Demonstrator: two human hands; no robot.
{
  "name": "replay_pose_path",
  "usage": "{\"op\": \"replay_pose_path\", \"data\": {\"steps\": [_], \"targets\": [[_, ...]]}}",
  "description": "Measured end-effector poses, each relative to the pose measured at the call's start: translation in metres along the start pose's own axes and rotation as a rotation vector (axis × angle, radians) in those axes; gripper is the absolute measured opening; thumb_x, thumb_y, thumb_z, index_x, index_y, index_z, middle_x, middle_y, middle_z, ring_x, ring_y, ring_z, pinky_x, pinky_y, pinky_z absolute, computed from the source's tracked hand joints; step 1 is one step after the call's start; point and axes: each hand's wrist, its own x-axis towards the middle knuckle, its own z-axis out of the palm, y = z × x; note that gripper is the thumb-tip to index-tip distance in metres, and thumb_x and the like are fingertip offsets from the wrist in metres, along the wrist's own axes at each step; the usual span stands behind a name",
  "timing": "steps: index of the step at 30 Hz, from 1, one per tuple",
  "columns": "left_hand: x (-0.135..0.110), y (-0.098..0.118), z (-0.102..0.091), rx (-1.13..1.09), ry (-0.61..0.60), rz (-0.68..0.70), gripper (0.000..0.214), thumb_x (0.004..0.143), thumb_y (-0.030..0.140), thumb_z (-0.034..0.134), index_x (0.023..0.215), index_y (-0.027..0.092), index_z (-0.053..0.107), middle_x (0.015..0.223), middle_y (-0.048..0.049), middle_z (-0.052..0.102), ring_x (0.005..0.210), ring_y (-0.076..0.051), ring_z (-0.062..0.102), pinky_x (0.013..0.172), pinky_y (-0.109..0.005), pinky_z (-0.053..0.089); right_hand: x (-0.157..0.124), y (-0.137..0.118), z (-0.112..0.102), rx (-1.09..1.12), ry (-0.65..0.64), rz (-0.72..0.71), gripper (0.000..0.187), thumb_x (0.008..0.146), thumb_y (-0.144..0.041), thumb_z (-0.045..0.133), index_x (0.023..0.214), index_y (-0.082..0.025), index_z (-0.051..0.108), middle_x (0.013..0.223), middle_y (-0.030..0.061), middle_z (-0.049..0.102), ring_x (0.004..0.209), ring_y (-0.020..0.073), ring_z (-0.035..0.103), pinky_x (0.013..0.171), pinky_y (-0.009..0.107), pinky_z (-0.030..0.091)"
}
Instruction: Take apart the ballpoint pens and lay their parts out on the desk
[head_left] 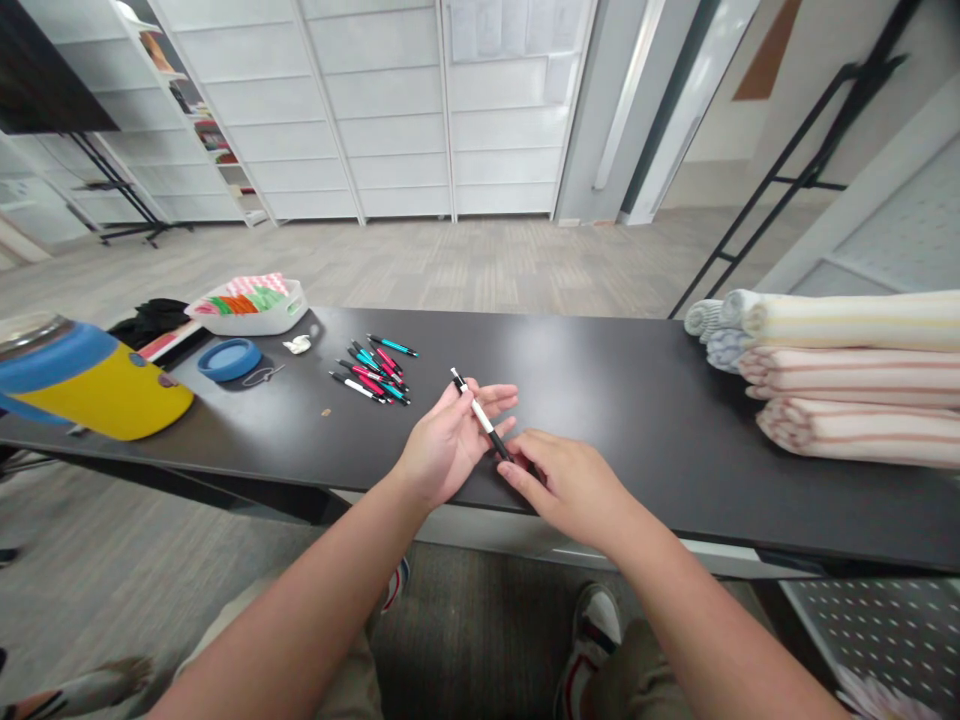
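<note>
A white pen with black ends (482,414) lies slantwise between my two hands, above the front part of the dark table. My left hand (448,440) holds its upper part between thumb and fingers, the other fingertips stretched out behind. At the black lower end, my right hand (559,482) pinches the pen with thumb and fingertips. To the left of my hands, a loose pile of pens (373,375) in red, teal and white lies on the table. One teal pen (393,346) rests at the pile's far edge.
On the dark table (600,385), rolled striped cloths (855,375) are stacked at right. At left are a yellow and blue jug (97,385), a blue lid (229,359), a white basket (255,312) with colourful packets, and a crumpled white tissue (298,344).
</note>
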Motion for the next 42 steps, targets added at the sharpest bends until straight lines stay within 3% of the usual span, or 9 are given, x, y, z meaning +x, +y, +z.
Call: {"op": "replay_pose_path", "data": {"steps": [4,7,12,16,20,24,34,39,42], "targets": [[-0.003,-0.010,0.004,0.193,-0.013,-0.013,0.021,0.098,0.033,0.069,0.107,0.022,0.054,0.139,-0.0134,0.066,0.133,-0.026,0.059,0.114,-0.045,0.040,0.000,0.002,0.002,-0.041,0.031,-0.009,0.028,0.107,-0.037,0.048,0.086,-0.021,0.058,0.085,0.0007,0.067,0.070,0.0149,0.055,0.066,0.029,0.033],[-0.003,-0.018,0.004,0.305,0.108,0.039,0.032,0.094,0.030,0.073,0.120,0.023,0.055,0.145,-0.0134,0.062,0.131,-0.025,0.060,0.114,-0.045,0.041,0.001,0.003,0.003,-0.045,0.077,0.054,0.030,0.107,-0.037,0.047,0.082,-0.022,0.053,0.078,-0.0006,0.064,0.066,0.0146,0.054,0.063,0.029,0.031],[-0.002,-0.024,-0.001,0.428,0.217,0.057,0.031,0.092,0.026,0.070,0.120,0.018,0.058,0.119,-0.0126,0.072,0.108,-0.021,0.069,0.102,-0.041,0.051,0.003,0.015,-0.006,-0.111,0.203,0.305,0.037,0.106,-0.044,0.044,0.078,-0.023,0.056,0.071,0.0003,0.066,0.064,0.0161,0.059,0.061,0.028,0.032],[-0.005,-0.021,-0.004,0.673,0.127,0.012,0.015,0.094,0.030,0.065,0.098,0.016,0.062,0.097,-0.0081,0.072,0.087,-0.016,0.068,0.086,-0.033,0.054,-0.003,0.045,-0.029,-0.370,0.183,0.610,0.039,0.103,-0.050,0.044,0.085,-0.023,0.067,0.078,0.0079,0.074,0.071,0.0237,0.068,0.061,0.031,0.036],[-0.012,-0.018,0.000,0.937,0.006,-0.004,0.013,0.095,0.029,0.061,0.095,0.017,0.065,0.091,-0.0056,0.072,0.081,-0.016,0.065,0.077,-0.029,0.051,-0.019,0.083,-0.057,-0.557,0.151,0.941,0.047,0.101,-0.053,0.039,0.095,-0.020,0.072,0.087,0.0177,0.076,0.083,0.0358,0.073,0.066,0.038,0.045],[-0.017,-0.018,0.006,1.128,-0.053,0.034,0.013,0.095,0.029,0.061,0.092,0.017,0.067,0.080,-0.0014,0.068,0.075,-0.014,0.061,0.069,-0.025,0.045,-0.035,0.108,-0.073,-0.579,0.194,1.077,0.051,0.100,-0.054,0.039,0.102,-0.015,0.072,0.091,0.0219,0.075,0.090,0.0409,0.074,0.072,0.044,0.051],[-0.021,-0.014,0.011,1.364,-0.156,0.135,0.013,0.094,0.018,0.056,0.091,0.018,0.069,0.084,-0.0002,0.071,0.075,-0.013,0.063,0.069,-0.024,0.045,-0.038,0.108,-0.075,-0.576,0.338,1.116,0.051,0.100,-0.055,0.046,0.122,-0.010,0.056,0.092,0.0224,0.074,0.091,0.0402,0.074,0.076,0.045,0.054],[-0.022,-0.012,0.010,1.471,-0.186,0.256,0.013,0.096,0.020,0.057,0.087,0.020,0.067,0.084,-0.0012,0.069,0.077,-0.015,0.063,0.072,-0.026,0.045,-0.029,0.080,-0.065,-0.623,0.452,1.009,0.049,0.102,-0.056,0.043,0.126,-0.014,0.053,0.084,0.0171,0.072,0.079,0.0369,0.073,0.068,0.040,0.048],[-0.016,-0.001,-0.002,1.635,-0.173,0.393,0.018,0.100,0.023,0.053,0.095,0.022,0.069,0.092,-0.0057,0.071,0.089,-0.021,0.064,0.083,-0.033,0.047,-0.018,0.053,-0.046,-0.554,0.406,0.862,0.038,0.103,-0.053,0.044,0.121,-0.021,0.055,0.077,0.0093,0.071,0.072,0.0308,0.072,0.064,0.034,0.041]]}}
